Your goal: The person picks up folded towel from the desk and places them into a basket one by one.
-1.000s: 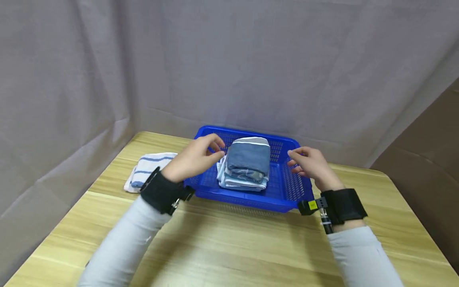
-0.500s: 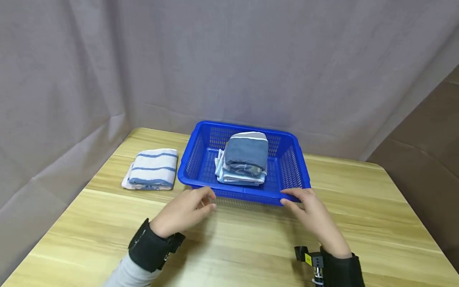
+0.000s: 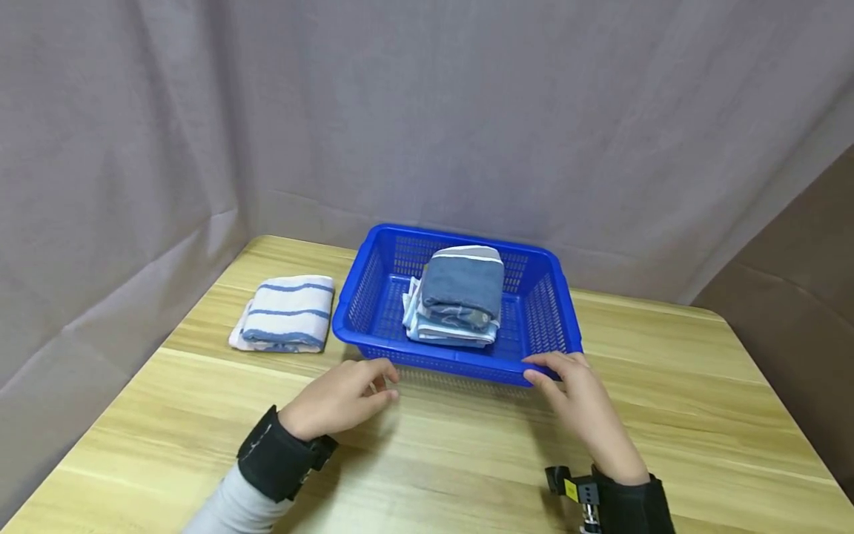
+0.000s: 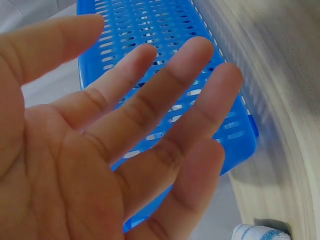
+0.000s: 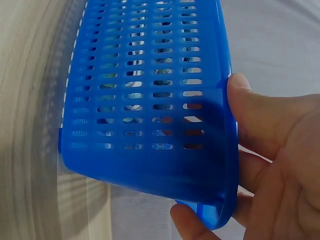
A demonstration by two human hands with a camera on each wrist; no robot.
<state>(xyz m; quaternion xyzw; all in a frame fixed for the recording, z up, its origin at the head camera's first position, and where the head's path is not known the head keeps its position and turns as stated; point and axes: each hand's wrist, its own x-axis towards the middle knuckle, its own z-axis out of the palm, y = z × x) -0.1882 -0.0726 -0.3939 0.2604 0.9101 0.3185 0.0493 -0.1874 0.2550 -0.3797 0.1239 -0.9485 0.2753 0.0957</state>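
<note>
A blue plastic basket (image 3: 454, 363) with slotted walls stands at the back of the table. Inside it lies a stack of folded towels, topped by a dark blue-grey towel (image 3: 462, 284) over light blue and white ones (image 3: 450, 336). At the basket's near right corner my right hand (image 3: 574, 386) grips the rim, thumb on one side and fingers on the other; the right wrist view shows the thumb (image 5: 240, 82) on the rim. My left hand (image 3: 343, 397) hovers before the near wall, holding nothing. Its fingers (image 4: 150, 107) are loosely spread in the left wrist view, apart from the basket.
Left of the basket, a folded white towel with blue stripes (image 3: 288, 315) lies on the wooden table (image 3: 427, 475). A grey curtain (image 3: 427, 119) hangs right behind the table and along its left side. Brown cloth (image 3: 794, 297) hangs at the right.
Both hands have come back from over the basket toward the table's front. My right hand has taken hold of the near right rim. In the last half second little has moved.
</note>
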